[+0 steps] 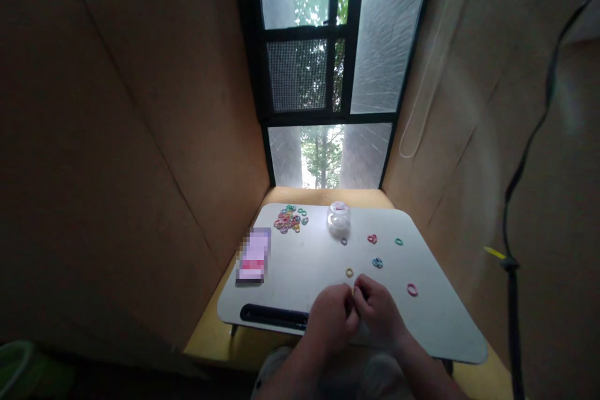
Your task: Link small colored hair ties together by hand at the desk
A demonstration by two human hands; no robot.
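Head view: hands [334, 314] are closed together, any held item indiscernible, a yellow ring [347, 275] lying just beyond at twelve o'clock.

A tall, daylit, black-framed window [330, 75] between brown walls [159, 75], beyond a low white table [300, 262].

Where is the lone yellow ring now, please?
In the head view, the yellow ring lies on the table just beyond the left hand, left of the blue rings.

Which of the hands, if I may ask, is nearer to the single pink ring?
Right. The right hand is left of the pink ring; the left hand lies farther left.
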